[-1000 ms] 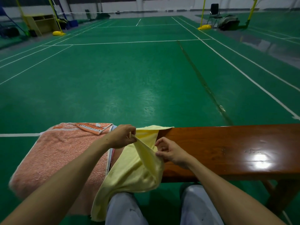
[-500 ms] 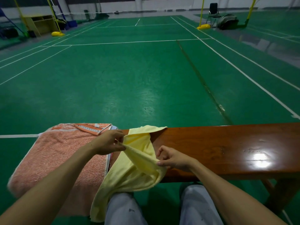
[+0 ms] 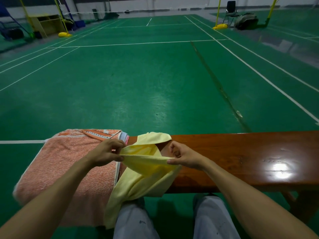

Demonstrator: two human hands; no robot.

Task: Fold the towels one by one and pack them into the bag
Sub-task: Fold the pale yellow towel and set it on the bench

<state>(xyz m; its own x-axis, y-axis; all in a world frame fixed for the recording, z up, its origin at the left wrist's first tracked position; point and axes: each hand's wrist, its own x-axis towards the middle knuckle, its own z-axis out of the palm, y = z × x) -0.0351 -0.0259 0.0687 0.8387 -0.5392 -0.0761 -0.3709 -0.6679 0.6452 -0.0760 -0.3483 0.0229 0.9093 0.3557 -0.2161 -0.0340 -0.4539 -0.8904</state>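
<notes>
A pale yellow towel (image 3: 145, 176) lies crumpled over the near edge of a brown wooden bench (image 3: 241, 156), its lower part hanging down onto my knee. My left hand (image 3: 107, 152) pinches one end of the towel's top edge. My right hand (image 3: 184, 156) pinches the other end, so the edge is stretched flat between them just above the bench. A large orange towel (image 3: 69, 169) is draped over the bench's left end, with a patterned border at its far side. No bag for packing shows close by.
Green sports-court floor (image 3: 138, 83) with white lines spreads beyond the bench. Far off stand yellow net posts (image 3: 220, 26), a dark chair (image 3: 231, 9) beside a dark bag (image 3: 246, 21), and a yellow shelf unit (image 3: 46, 23). My knees in light trousers (image 3: 134, 221) sit under the bench edge.
My hands have drawn apart along the yellow towel's edge, the right one shifting right, pulling the edge taut. The far corner of the towel has slid nearer on the bench.
</notes>
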